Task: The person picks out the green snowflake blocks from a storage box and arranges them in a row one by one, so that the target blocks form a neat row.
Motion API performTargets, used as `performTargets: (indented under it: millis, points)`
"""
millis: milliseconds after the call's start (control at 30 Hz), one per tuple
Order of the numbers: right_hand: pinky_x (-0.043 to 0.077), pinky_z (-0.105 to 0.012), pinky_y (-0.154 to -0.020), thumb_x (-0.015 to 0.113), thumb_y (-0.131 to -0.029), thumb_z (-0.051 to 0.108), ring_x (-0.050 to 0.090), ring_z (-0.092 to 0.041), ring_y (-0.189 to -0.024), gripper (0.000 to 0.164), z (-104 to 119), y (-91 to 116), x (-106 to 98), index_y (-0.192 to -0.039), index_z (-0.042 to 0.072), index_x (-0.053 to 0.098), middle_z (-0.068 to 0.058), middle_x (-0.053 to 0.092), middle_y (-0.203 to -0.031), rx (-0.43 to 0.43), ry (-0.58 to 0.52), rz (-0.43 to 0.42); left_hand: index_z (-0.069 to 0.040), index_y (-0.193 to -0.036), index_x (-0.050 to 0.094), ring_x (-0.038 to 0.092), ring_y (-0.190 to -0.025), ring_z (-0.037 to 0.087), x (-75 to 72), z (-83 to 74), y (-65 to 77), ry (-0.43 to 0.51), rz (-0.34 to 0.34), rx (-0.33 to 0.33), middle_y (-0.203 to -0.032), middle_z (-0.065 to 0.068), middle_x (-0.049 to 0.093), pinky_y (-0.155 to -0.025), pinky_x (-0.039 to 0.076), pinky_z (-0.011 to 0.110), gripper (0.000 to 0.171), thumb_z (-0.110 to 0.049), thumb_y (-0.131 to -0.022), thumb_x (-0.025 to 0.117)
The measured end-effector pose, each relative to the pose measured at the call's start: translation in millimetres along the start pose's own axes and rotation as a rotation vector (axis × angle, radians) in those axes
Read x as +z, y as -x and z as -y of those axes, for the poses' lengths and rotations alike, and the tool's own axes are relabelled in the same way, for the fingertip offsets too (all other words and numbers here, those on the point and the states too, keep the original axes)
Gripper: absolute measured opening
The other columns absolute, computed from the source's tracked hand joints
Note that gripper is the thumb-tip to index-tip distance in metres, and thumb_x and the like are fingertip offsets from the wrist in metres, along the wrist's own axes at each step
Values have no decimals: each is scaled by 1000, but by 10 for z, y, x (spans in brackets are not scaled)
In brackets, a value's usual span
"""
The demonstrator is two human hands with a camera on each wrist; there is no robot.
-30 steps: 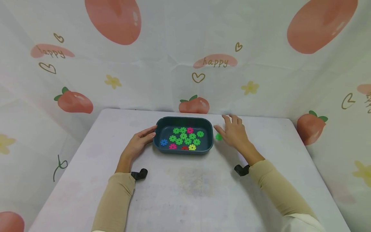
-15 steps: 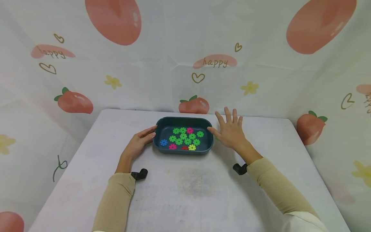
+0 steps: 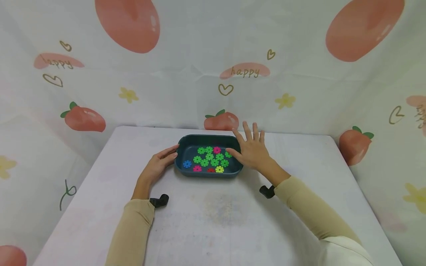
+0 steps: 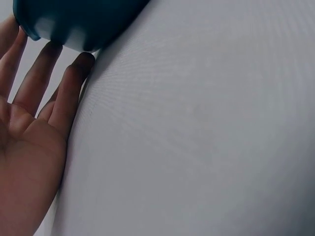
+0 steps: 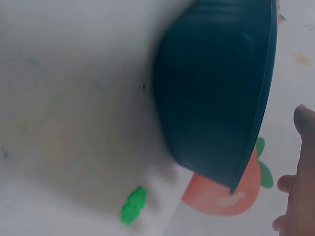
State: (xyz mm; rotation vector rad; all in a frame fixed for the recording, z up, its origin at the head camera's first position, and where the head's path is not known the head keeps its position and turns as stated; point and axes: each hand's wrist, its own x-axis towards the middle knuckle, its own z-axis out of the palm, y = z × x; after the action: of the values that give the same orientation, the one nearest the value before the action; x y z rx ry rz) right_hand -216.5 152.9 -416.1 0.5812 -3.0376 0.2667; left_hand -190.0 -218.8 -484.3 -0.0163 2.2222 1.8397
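Observation:
A dark teal tray (image 3: 208,175) stands toward the far side of the table. Inside it lie several green notched plastic discs (image 3: 209,157), a blue disc (image 3: 187,164), two pink ones, a yellow disc (image 3: 219,169) and a red one. The fingertips of my left hand (image 3: 156,166) touch the tray's left end; the left wrist view shows these fingers extended to its outer wall (image 4: 88,22). Above the tray's right end, my right hand (image 3: 254,151) holds nothing, its fingers spread. Outside the tray, a green disc (image 5: 134,204) appears in the right wrist view; the right hand hides it from the head view.
The white table (image 3: 186,229) has a brownish stained patch in front of the tray. Close behind its far edge hangs a printed cloth backdrop (image 3: 173,92). Small black wrist devices (image 3: 161,200) sit at both sleeves.
My right hand has swung left from beside the tray to over its right end, its fingers spreading. It now covers the loose green disc. The left hand has stayed on the tray's end.

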Motion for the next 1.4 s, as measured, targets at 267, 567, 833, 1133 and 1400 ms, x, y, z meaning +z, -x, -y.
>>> performTargets:
  millis: [267, 567, 833, 1133, 1400]
  points:
    - [4, -73, -123, 44, -96, 73, -4, -50, -157, 86, 175, -65, 46, -165, 28, 18, -18, 3, -172, -41, 34, 3, -27, -151, 51, 52, -141, 15, -5, 37, -22, 18, 1, 4, -159, 1, 48, -122, 38, 38, 60, -46, -97, 68]
    - [2, -71, -125, 37, -98, 74, -8, -43, -159, 84, 379, -150, 87, -165, 29, 14, -14, 1, -173, -110, 52, 64, -24, -152, 51, 52, -138, 9, -8, 37, -39, 51, 3, -3, -159, 0, 48, -105, 47, 15, 59, -40, -98, 68]
    - [7, -69, -126, 38, -99, 72, -2, -40, -160, 83, 554, -170, 142, -165, 28, 15, -11, 1, -174, -165, 63, 62, -21, -153, 48, 44, -146, 19, 15, 22, -42, 68, 8, -23, -160, 3, 46, -105, 47, 15, 53, -29, -103, 63]
    - [6, -66, -127, 40, -100, 70, -7, -37, -161, 81, 701, -182, 238, -165, 28, 18, -8, -6, -174, -198, 20, 78, -20, -153, 49, 51, -140, 13, 36, -157, 83, 68, 14, -30, -160, 3, 47, -101, 47, 11, 54, -30, -102, 65]
    - [13, -64, -128, 43, -100, 69, 4, -38, -161, 80, 812, -235, 281, -164, 28, 20, -9, 5, -174, -205, 29, 67, -20, -153, 49, 50, -140, 12, 10, -47, 0, 77, 16, -18, -160, 4, 46, -98, 49, 10, 55, -30, -102, 65]
